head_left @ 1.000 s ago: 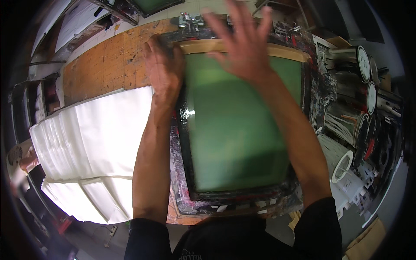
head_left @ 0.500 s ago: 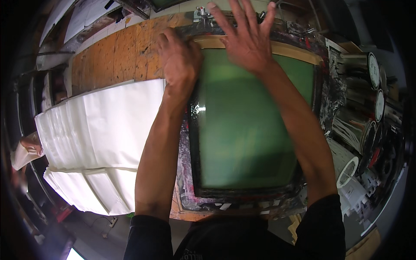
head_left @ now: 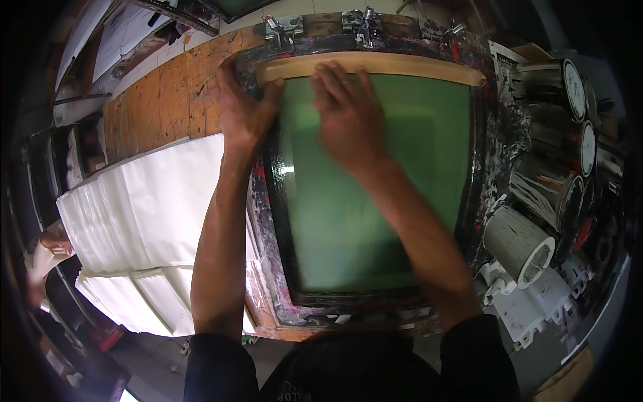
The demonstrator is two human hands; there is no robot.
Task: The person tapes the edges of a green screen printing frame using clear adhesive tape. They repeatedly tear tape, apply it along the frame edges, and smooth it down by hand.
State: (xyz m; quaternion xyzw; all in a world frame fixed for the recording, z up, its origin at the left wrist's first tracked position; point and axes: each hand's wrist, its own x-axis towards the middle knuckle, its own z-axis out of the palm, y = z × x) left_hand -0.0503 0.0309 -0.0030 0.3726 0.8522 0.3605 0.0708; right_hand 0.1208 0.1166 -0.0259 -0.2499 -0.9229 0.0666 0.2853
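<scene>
A screen-printing frame (head_left: 473,164) with a dark border and a green mesh (head_left: 408,201) lies in front of me. Along its far edge runs a strip of brown tape (head_left: 415,65). My right hand (head_left: 351,117) lies flat over the mesh's far left part, its fingertips on the tape and its fingers close together, slightly smeared by motion. At the frame's far left corner is my left hand (head_left: 244,110), open, thumb spread from the fingers toward the tape's left end. Neither hand shows a held object.
Stacked white sheets (head_left: 154,201) cover the left of the wooden table (head_left: 161,107). Metal hinge clamps (head_left: 365,30) stand behind the frame. Several ink-smeared cans (head_left: 516,241) line the right side. Another person's hand (head_left: 57,246) shows at the far left.
My right hand has come down and left from above the far edge onto the tape, its spread fingers drawing together. My left hand has shifted slightly left and its thumb has spread out.
</scene>
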